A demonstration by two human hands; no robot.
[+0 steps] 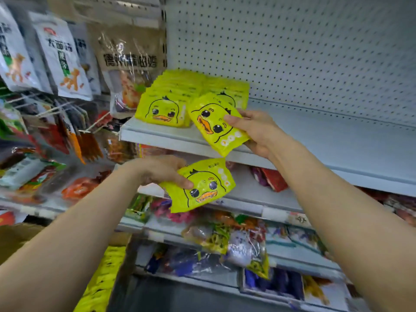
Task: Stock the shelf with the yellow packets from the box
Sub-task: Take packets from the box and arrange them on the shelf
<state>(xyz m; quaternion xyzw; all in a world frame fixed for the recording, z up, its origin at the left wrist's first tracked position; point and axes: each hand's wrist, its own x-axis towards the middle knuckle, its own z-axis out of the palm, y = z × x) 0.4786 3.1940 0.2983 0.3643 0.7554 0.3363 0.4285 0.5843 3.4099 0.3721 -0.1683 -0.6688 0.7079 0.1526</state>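
Observation:
Two rows of yellow duck-face packets (162, 109) stand on the white shelf (315, 140) at its left end. My right hand (256, 131) grips one tilted yellow packet (216, 124) at the shelf's front edge, right beside the second row. Lower down, my left hand (162, 170) pinches another yellow packet (200, 188) in front of the shelf below. At the bottom left, more yellow packets (101, 287) lie in the cardboard box (15, 239).
A white pegboard (315, 52) backs the shelf, whose right part is bare. Hanging snack bags (60, 59) crowd the hooks on the left. Lower shelves (247, 246) hold mixed colourful snack packs.

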